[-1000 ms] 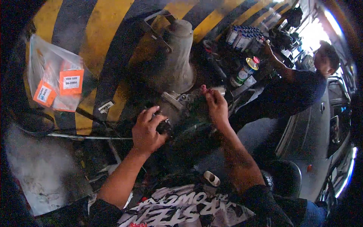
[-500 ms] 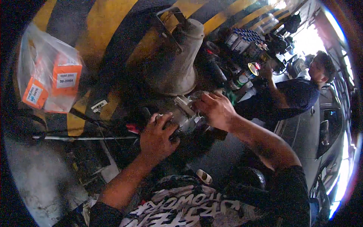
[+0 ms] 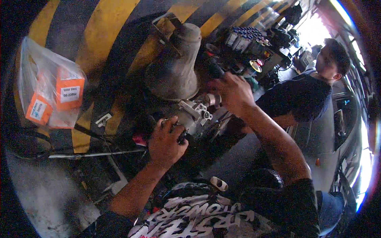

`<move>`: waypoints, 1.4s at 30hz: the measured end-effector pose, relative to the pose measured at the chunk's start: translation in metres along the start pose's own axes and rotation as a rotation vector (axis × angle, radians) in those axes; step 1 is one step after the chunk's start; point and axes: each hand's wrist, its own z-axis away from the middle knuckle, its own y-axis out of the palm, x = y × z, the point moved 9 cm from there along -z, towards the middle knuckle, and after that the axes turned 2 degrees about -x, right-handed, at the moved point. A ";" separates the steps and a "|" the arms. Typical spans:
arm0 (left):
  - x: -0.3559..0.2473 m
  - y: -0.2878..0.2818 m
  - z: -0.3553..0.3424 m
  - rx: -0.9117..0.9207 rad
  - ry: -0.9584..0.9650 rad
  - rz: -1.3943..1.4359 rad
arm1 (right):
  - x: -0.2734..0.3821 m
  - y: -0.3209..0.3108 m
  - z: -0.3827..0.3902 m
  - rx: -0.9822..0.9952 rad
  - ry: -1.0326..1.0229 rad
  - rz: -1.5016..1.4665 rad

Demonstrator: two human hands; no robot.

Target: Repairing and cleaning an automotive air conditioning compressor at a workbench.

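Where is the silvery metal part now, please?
The silvery metal part is near the head view's centre, between left hand and right hand, below the flared grey canister.

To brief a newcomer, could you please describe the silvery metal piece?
Find the striped wall, then the large grey tapered object before it. Just below in view is the silvery metal piece, brighter than its neighbours, with a ring-shaped end.
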 end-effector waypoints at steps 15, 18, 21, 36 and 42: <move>-0.010 0.004 -0.006 0.008 0.110 0.100 | -0.060 0.153 0.064 0.336 0.427 -0.334; 0.003 -0.001 -0.005 -0.040 0.106 0.079 | -0.056 0.151 0.066 0.227 0.623 -0.622; 0.003 -0.008 0.001 -0.048 0.090 0.065 | -0.027 0.115 0.053 0.006 0.627 -0.724; -0.008 -0.012 -0.006 -0.070 0.043 0.063 | 0.014 0.128 0.083 0.042 0.600 -1.194; -0.004 -0.001 -0.006 -0.045 0.025 0.041 | 0.037 0.083 0.125 -0.308 0.678 -1.129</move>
